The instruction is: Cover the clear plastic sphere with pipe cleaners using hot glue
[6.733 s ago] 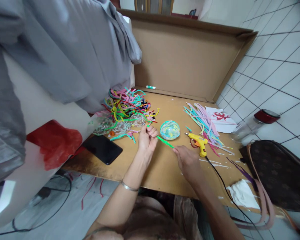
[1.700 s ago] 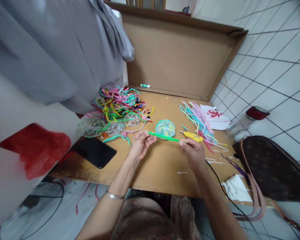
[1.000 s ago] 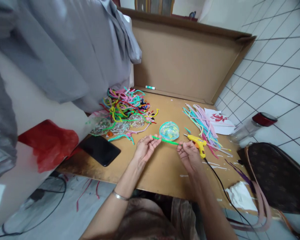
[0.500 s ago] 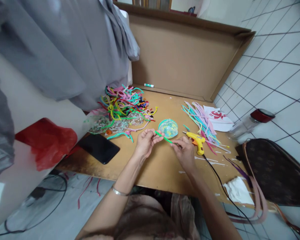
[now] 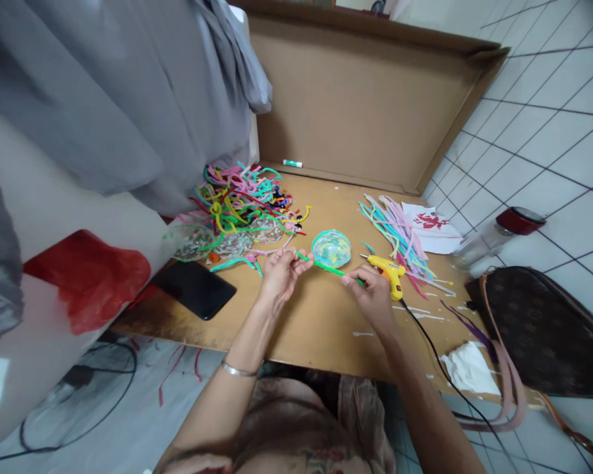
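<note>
Between my two hands stretches a bright green pipe cleaner (image 5: 330,268). My left hand (image 5: 282,271) pinches it near one end, and my right hand (image 5: 370,289) grips it toward the other. Just beyond the strand rests a round, bowl-like piece (image 5: 331,249) in turquoise, white and yellow. A yellow glue gun (image 5: 391,276) lies right behind my right hand, its black cord running toward the table's front edge. Left of my left hand are short turquoise pipe cleaners (image 5: 234,263) and a heap of tangled, many-coloured pipe cleaners (image 5: 242,197).
A black phone (image 5: 195,289) lies at the table's left. On the right are pastel pipe cleaners (image 5: 393,230), a paper with a red print (image 5: 432,227), a clear bottle with a red lid (image 5: 494,237), a brown handbag (image 5: 543,329) and a crumpled tissue (image 5: 469,367). A cardboard panel (image 5: 356,99) stands behind.
My hands have moved apart, the left one leftward and the right one rightward. A longer stretch of the green pipe cleaner now shows between them. The view has shifted slightly.
</note>
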### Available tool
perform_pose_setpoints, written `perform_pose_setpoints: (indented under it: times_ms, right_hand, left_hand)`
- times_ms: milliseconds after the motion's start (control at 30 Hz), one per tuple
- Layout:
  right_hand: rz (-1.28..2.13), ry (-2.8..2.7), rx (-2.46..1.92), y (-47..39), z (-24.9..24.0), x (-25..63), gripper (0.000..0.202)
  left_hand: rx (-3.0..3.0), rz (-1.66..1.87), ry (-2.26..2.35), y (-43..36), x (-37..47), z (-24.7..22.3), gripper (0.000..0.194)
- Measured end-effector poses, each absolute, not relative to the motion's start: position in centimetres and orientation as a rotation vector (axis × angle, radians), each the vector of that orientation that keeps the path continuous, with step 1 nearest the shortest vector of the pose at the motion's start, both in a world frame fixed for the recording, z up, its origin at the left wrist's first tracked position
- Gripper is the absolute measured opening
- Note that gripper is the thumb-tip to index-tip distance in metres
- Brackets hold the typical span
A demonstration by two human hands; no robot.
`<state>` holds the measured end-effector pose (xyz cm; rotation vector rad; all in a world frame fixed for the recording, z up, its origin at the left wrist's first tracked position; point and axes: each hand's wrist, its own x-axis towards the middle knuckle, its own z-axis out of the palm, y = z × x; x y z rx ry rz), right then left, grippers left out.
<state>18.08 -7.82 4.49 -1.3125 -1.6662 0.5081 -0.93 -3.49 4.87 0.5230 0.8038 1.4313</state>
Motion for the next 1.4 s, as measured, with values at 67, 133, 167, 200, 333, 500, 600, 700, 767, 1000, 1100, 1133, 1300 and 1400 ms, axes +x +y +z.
perform_pose_setpoints:
  times_ms: [67, 133, 167, 200, 333, 500, 600, 700, 767, 1000, 1100, 1133, 1300, 1400]
  right_hand:
    - [0.587, -1.606, -1.291, -7.8, 4.5, 18.1, 0.02]
    - [0.651, -1.536, -1.278, -7.9, 4.5, 18.1, 0.02]
    - [0.679, -1.498, -1.279, -7.9, 4.5, 18.1, 0.02]
    - [0.708, -1.459, -1.284, -7.9, 4.5, 18.1, 0.02]
    - [0.84, -1.278, -1.321, -8.0, 4.6, 17.9, 0.027]
    - [0.93, -1.084, -1.284, -7.8, 4.8, 17.7, 0.03]
    - [0.938, -1.076, -1.223, -7.8, 4.9, 17.7, 0.025]
    - [0.885, -1.153, -1.206, -7.9, 5.2, 17.7, 0.019]
    - [0.825, -1.255, -1.2, -8.0, 5.5, 17.8, 0.016]
    - [0.742, -1.502, -1.196, -7.8, 5.5, 17.7, 0.013]
    - [0.788, -1.536, -1.211, -7.8, 5.3, 17.1, 0.014]
    - [0.809, -1.54, -1.209, -7.8, 5.2, 16.9, 0.015]
    - [0.869, -1.52, -1.175, -8.2, 5.2, 16.0, 0.019]
    - [0.939, -1.443, -1.202, -8.4, 5.1, 16.1, 0.022]
  left_hand:
    - [0.505, 1.436, 0.811, -3.5, -1.0, 4.7, 0.018]
    - [0.505, 1.433, 0.81, -3.6, -1.0, 4.5, 0.019]
    - [0.507, 1.432, 0.81, -3.6, -1.0, 4.4, 0.019]
    - [0.51, 1.433, 0.811, -3.6, -1.0, 4.3, 0.02]
    - [0.518, 1.458, 0.813, -3.7, -1.1, 4.1, 0.018]
    - [0.504, 1.478, 0.827, -4.1, -1.4, 3.4, 0.029]
    - [0.529, 1.478, 0.849, -4.4, -1.6, 2.8, 0.034]
    - [0.616, 1.444, 0.899, -4.7, -2.0, 2.1, 0.037]
    - [0.718, 1.388, 0.96, -4.8, -2.5, 1.5, 0.038]
    - [1.334, 1.516, 1.467, -5.5, -5.1, 1.5, 0.023]
    - [1.692, 1.624, 1.552, -6.8, -4.5, 3.4, 0.025]
    - [1.86, 1.547, 1.499, -7.3, -4.0, 4.1, 0.024]
    - [2.177, 1.073, 1.2, -8.6, -1.0, 5.4, 0.022]
    - [2.053, 1.049, 1.112, -8.4, -0.2, 4.9, 0.029]
